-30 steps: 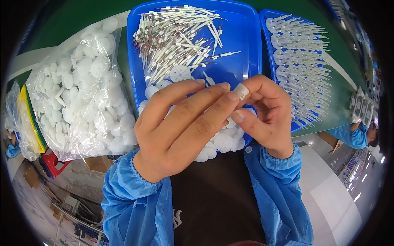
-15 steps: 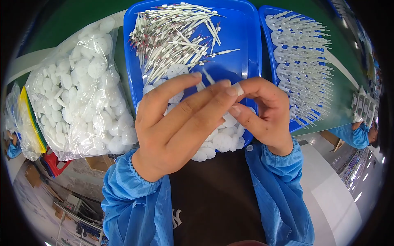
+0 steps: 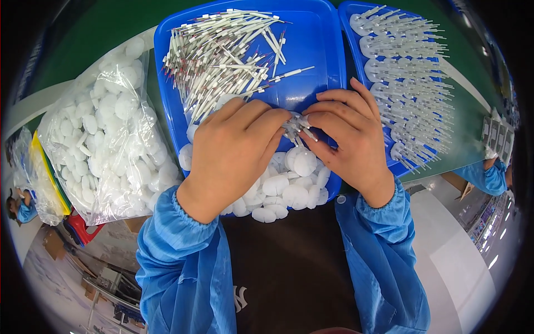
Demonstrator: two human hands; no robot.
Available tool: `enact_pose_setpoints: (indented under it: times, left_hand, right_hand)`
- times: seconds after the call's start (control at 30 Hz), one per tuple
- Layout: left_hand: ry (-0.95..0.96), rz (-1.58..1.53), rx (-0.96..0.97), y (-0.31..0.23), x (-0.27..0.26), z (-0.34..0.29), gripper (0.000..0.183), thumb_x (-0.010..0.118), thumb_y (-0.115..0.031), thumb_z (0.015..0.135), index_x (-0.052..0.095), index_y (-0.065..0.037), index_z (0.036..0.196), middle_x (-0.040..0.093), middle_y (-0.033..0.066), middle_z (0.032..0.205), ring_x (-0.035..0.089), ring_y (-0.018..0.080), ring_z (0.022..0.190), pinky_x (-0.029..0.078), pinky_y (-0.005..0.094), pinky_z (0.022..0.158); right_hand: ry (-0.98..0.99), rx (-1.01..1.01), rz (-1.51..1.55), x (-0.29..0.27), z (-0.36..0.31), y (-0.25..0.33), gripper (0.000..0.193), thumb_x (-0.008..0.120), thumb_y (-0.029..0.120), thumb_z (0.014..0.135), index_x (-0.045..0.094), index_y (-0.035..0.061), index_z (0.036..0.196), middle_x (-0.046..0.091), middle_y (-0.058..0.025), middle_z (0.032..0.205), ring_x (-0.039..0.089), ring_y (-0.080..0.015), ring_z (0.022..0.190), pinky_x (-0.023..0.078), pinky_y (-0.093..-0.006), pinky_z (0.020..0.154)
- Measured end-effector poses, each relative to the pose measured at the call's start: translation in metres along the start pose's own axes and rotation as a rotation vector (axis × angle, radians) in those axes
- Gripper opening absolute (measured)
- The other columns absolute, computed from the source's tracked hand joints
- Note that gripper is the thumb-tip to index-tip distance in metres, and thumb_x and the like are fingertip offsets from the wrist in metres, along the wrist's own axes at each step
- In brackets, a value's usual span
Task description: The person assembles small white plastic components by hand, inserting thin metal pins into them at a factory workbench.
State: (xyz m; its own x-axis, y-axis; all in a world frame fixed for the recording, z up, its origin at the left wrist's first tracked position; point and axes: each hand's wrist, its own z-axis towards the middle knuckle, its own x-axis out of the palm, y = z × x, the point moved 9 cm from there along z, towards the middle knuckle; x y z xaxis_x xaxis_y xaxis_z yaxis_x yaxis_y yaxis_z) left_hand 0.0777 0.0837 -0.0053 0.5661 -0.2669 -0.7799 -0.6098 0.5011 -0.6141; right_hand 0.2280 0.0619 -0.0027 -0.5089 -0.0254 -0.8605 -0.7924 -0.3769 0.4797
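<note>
Between the fingertips of my two hands is a small translucent white plastic disc with several thin pins [image 3: 295,128], its pins pointing toward me. My left hand [image 3: 236,156] pinches it from the left, the back of the hand hiding part of it. From the other side my right hand [image 3: 353,142] grips it with thumb and index finger, the other fingers raised. Both hands are over a blue tray [image 3: 320,33]. Loose white discs [image 3: 292,189] lie heaped in its near part, below my fingers. Thin white pins with dark and reddish parts [image 3: 222,55] are piled in its far left part.
A second blue tray [image 3: 356,42] at the right holds rows of discs fitted with pins [image 3: 409,83]. On the left lies a clear plastic bag of white discs [image 3: 105,133], beside yellow [image 3: 47,172] and red [image 3: 83,229] items. People in blue sleeves show at both rims.
My fingers have drawn down and together around the disc, whose pins now show toward me. The left hand no longer reaches across the right fingertips. The view has shifted slightly.
</note>
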Motion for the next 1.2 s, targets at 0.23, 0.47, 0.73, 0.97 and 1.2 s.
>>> enact_pose_setpoints:
  times: [0.23,0.47,0.73,0.97,1.2]
  left_hand:
    - [-0.012,0.074,0.031,0.001,0.006,0.000,0.017,0.082,-0.009,0.081,0.075,-0.014,0.095,0.069,0.0002,0.094,0.068,0.0241,0.084,0.057,0.0371,0.071]
    - [-0.069,0.030,-0.050,-0.001,-0.005,-0.007,0.020,0.083,-0.006,0.079,0.073,-0.012,0.095,0.072,0.0019,0.097,0.070,0.0263,0.086,0.058,0.0385,0.076]
    - [0.052,0.008,-0.110,0.001,-0.001,-0.006,0.017,0.081,-0.007,0.083,0.074,-0.011,0.098,0.072,0.0028,0.093,0.071,0.0270,0.086,0.057,0.0396,0.073]
    - [0.007,0.015,-0.036,0.001,-0.002,-0.005,0.022,0.079,-0.006,0.087,0.076,-0.014,0.108,0.074,0.0031,0.096,0.069,0.0257,0.078,0.056,0.0381,0.067]
    - [0.101,-0.048,-0.077,-0.027,-0.023,-0.016,0.034,0.082,-0.006,0.087,0.076,-0.009,0.120,0.074,0.0077,0.102,0.071,0.0270,0.084,0.056,0.0363,0.069]
  right_hand:
    - [0.014,-0.022,-0.082,0.003,0.007,0.011,0.017,0.086,0.014,0.077,0.078,0.0155,0.092,0.074,0.0032,0.099,0.069,-0.0192,0.107,0.041,-0.0534,0.121]
    - [-0.056,0.034,-0.008,-0.012,-0.003,0.007,0.016,0.086,0.015,0.078,0.078,0.0159,0.091,0.075,0.0032,0.101,0.070,-0.0188,0.108,0.036,-0.0553,0.125]
    - [-0.014,0.008,-0.042,0.000,-0.001,0.006,0.014,0.086,0.017,0.078,0.078,0.0181,0.090,0.075,0.0051,0.098,0.068,-0.0177,0.107,0.035,-0.0567,0.125]
    - [-0.037,-0.022,-0.225,-0.003,-0.004,0.018,0.014,0.085,0.017,0.079,0.078,0.0169,0.090,0.074,0.0048,0.095,0.069,-0.0180,0.102,0.039,-0.0527,0.122]
    - [-0.348,0.599,-0.356,-0.085,-0.138,-0.020,0.014,0.086,0.017,0.086,0.074,0.0123,0.090,0.069,-0.0008,0.075,0.064,-0.0238,0.062,0.047,-0.0383,0.060]
